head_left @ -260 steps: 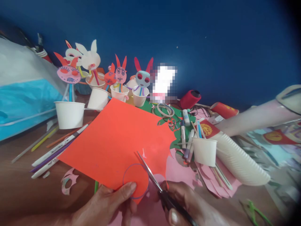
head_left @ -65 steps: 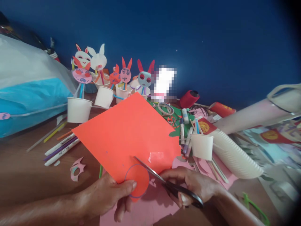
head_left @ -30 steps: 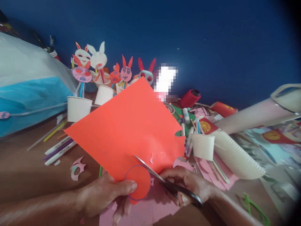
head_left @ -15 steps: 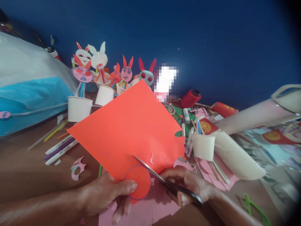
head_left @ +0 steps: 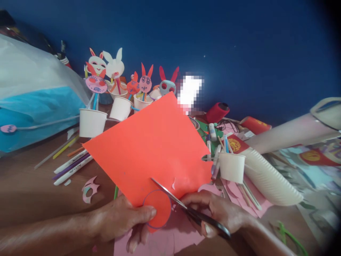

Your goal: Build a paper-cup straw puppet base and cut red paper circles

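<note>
A large sheet of orange-red paper (head_left: pixel 149 149) is held up in front of me, its right edge notched by cut-outs. Near its lower corner a drawn circle (head_left: pixel 161 211) is outlined in purple. My left hand (head_left: pixel 125 217) pinches that corner, thumb on top over the circle and fingers underneath. In my right hand (head_left: pixel 215 209) is a pair of scissors (head_left: pixel 197 215) with black handles, fingers wrapped round them. The blades lie against the paper just above the circle, pointing up and left. Whether they are fully closed is hard to make out.
Paper cups (head_left: pixel 93 122) with animal-face stick puppets (head_left: pixel 96 83) stand at the back left. Markers (head_left: pixel 71 169) and a pink scrap (head_left: pixel 90 190) lie left. On the right are another cup (head_left: pixel 231 167), stacked paper plates (head_left: pixel 269 174) and green glasses-like frames (head_left: pixel 290 236). Pink paper (head_left: pixel 157 243) lies below my hands.
The whole view has shifted slightly, so things appear a little further right. The sheet has tilted a bit, while both hands keep their grip and the scissors stay at the circle's upper edge.
</note>
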Demonstrator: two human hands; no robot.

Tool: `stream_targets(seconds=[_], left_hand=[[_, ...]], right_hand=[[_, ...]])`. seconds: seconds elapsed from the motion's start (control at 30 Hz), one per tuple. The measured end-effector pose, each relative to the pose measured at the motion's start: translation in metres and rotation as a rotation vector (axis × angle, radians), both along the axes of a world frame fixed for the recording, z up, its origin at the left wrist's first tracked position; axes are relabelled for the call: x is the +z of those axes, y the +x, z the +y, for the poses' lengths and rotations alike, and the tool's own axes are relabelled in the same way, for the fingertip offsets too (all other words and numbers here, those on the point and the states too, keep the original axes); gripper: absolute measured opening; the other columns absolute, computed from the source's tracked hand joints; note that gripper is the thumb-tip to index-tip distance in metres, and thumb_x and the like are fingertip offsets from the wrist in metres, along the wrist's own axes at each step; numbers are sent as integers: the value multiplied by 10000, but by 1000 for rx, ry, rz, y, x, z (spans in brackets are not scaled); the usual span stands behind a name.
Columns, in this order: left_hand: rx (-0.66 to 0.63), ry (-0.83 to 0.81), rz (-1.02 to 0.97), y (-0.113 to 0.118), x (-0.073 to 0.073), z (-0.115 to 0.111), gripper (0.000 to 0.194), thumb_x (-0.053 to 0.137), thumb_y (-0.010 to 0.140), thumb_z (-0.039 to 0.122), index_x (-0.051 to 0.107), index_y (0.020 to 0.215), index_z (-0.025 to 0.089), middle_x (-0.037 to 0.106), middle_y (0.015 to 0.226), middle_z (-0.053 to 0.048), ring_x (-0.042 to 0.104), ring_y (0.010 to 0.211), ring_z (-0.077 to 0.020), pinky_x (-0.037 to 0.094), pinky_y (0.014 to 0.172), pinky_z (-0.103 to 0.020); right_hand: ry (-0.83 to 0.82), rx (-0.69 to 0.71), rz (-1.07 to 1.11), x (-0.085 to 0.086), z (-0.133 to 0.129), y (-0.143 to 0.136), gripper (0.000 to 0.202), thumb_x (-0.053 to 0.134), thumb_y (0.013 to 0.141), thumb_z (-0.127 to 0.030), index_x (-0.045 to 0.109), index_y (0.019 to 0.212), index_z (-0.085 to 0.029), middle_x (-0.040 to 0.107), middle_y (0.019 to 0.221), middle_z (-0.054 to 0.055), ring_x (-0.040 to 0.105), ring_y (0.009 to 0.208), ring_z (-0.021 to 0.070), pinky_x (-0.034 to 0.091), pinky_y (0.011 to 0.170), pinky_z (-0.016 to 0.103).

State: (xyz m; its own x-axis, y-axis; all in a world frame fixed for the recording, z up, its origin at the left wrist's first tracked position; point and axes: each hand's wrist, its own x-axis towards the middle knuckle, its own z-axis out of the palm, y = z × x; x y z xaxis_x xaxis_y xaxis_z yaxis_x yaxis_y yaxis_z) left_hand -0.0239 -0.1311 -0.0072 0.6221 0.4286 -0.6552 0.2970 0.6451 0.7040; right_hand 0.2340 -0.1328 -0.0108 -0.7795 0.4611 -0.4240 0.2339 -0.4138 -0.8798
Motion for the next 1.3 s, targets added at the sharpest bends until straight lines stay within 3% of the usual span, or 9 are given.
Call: stream_targets(seconds=[0.57,0.73,0.9,1.1,1.3], left_hand=[[63,-102,-13,-1,-7,1,312,535,690,423,527,543,147,528,403,36,317,239,-41,209,283,-197],[135,-104,-135,0,-12,0,419,523,716,505,581,559,121,543,407,9,344,234,-50,273,288,-196],[212,-4,-74,1,-10,2,552,375,817,555,599,591,104,570,443,-29,447,277,-78,308,314,-185],[84,113,19,1,-7,5,526,363,831,529,577,600,107,570,476,-26,423,272,-62,300,306,-171],[-9,214,152,2,-9,2,560,331,820,571,546,561,122,496,409,7,369,253,-56,275,286,-167]], right_hand=[[-58,-40,5,-7,-3,3,612,674,661,-521,562,1129,-143,479,672,-23,380,540,59,304,481,171],[-44,-56,-6,-13,-4,4,636,673,654,-530,538,1140,-143,489,686,-16,419,554,74,344,491,183],[-3,-60,-17,-10,-7,0,544,633,713,-500,520,1111,-146,505,738,3,450,578,81,363,499,180],[160,45,-127,9,-10,-7,441,547,786,-483,494,1081,-160,478,712,-12,395,555,74,323,481,180],[360,157,-204,22,-6,-5,431,470,824,-492,483,1099,-161,525,789,43,455,634,121,356,516,209]])
